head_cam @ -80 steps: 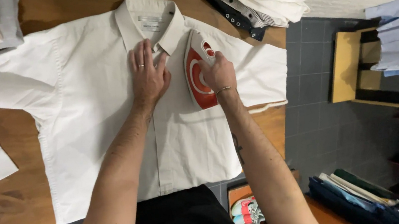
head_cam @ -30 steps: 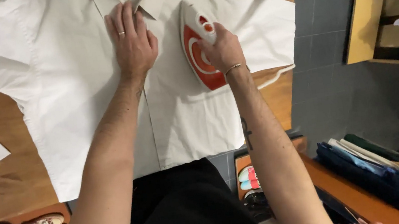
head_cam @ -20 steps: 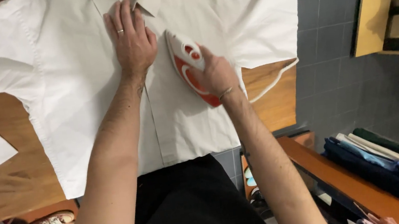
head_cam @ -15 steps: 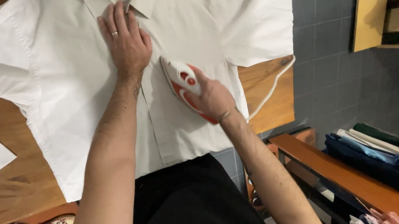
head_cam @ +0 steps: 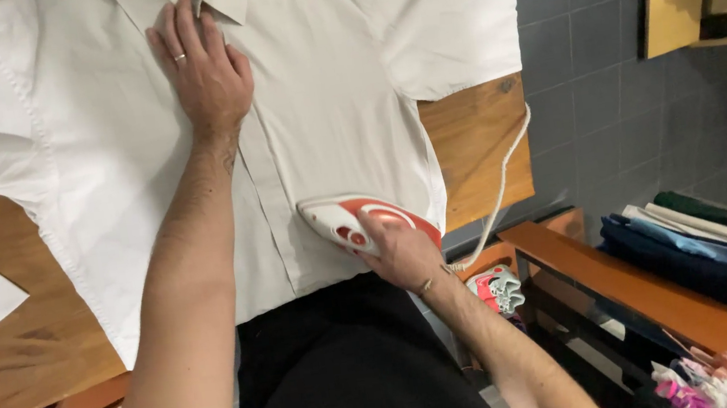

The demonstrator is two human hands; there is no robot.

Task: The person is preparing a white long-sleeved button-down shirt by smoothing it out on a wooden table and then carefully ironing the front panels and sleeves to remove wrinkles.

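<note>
Head view: I see the white shirt (head_cam: 321, 97) spread flat on the wooden table (head_cam: 10, 363). My left hand (head_cam: 200, 66) lies open, palm down, on the shirt just below the collar. My right hand (head_cam: 398, 251) is clamped on the red-and-white iron (head_cam: 347, 220), at the shirt's lower hem. The iron's cord (head_cam: 502, 186) trails off the shirt's right edge.

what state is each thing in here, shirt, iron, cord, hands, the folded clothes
white shirt: spread flat, front up, on the wooden table
iron: soleplate down on the shirt's lower front
iron cord: slack, hanging off the table edge
left hand: flat, pressing the shirt below the collar
right hand: gripping the iron
dark clothes: folded, stacked on a shelf
</note>
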